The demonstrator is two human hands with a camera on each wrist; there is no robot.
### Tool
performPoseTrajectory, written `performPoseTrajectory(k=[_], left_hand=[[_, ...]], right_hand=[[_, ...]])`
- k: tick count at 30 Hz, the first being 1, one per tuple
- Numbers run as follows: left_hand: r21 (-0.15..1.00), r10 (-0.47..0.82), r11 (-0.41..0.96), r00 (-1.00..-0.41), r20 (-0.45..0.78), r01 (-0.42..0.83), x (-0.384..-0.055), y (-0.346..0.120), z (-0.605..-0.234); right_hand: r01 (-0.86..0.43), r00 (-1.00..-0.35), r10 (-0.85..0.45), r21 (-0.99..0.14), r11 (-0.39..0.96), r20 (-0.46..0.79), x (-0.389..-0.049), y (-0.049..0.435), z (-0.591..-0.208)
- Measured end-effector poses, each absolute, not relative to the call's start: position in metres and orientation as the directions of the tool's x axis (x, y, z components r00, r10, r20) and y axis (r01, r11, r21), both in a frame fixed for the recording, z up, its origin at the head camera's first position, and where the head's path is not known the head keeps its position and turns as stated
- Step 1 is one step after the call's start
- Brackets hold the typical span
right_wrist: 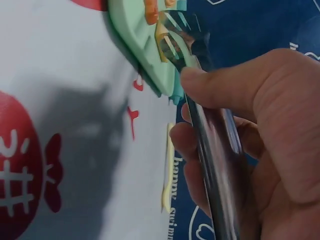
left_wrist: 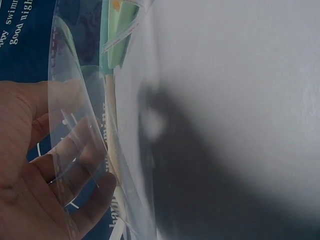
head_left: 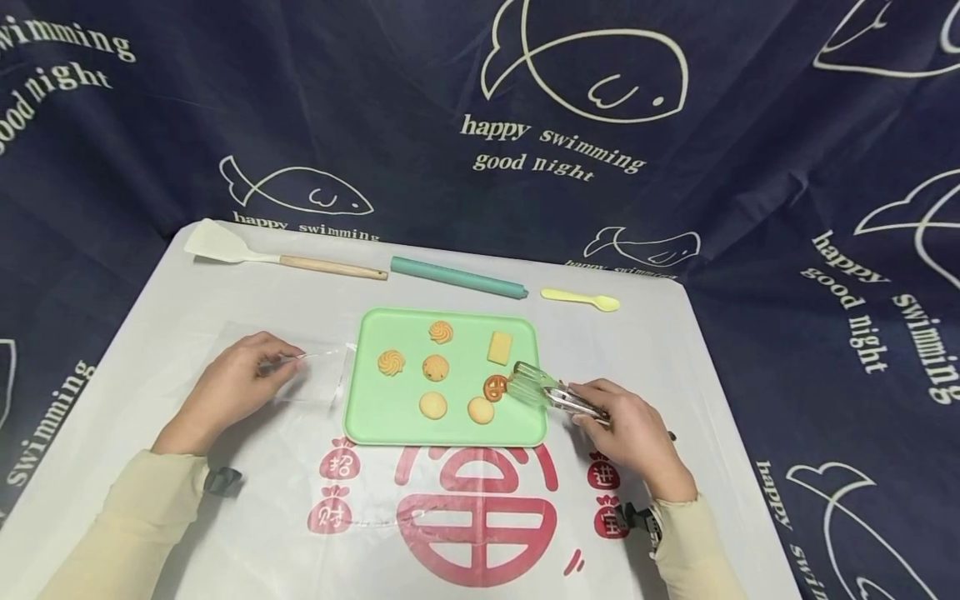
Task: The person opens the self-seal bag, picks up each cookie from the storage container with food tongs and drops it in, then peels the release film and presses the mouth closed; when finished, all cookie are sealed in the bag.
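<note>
Fingers of my right hand (head_left: 628,427) grip tongs (head_left: 573,401), right of centre; my left hand (head_left: 236,379) pinches a clear bag (head_left: 321,379), left.
Tong tips lie just beside the pretzel (head_left: 496,387) on the green tray (head_left: 390,410); presumably I grip behind them to control spread.

On your worktop (head_left: 645,342) you have one tray (head_left: 371,412) with seven bakes (head_left: 435,367): two swirls (head_left: 440,332), by its far and left edges; one speckled cookie (head_left: 435,367) near the middle; two plain cookies (head_left: 432,406) toward its near edge; one oblong biscuit (head_left: 499,347) near its far right corner; and one pretzel (head_left: 495,387) toward its right edge. Along the worktop's far edge you can count one spatula (head_left: 288,262), one rod (head_left: 459,277) and one spoon (head_left: 577,297). You have one bag (head_left: 318,383) by the tray's left edge and one pair of tongs (head_left: 570,401) over its right edge.
</note>
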State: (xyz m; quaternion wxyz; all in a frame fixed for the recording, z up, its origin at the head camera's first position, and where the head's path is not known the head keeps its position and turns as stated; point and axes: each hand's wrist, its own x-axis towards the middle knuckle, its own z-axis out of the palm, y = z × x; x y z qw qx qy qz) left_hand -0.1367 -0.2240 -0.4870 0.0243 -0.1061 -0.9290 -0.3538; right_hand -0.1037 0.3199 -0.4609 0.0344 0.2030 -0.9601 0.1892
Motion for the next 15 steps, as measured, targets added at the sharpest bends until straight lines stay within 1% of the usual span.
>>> performPoseTrajectory(k=[5, 15], left_hand=[[0.649, 0.181, 0.729, -0.976, 0.121, 0.216, -0.136, -0.225, -0.488], [0.637, 0.179, 0.740, -0.977, 0.119, 0.213, -0.136, -0.223, -0.490]], right_hand=[[-0.414, -0.909, -0.403, -0.343, 0.843, 0.106, -0.105, 0.313, -0.461], [-0.377, -0.924, -0.375, -0.310, 0.873, 0.071, -0.103, 0.292, -0.467]])
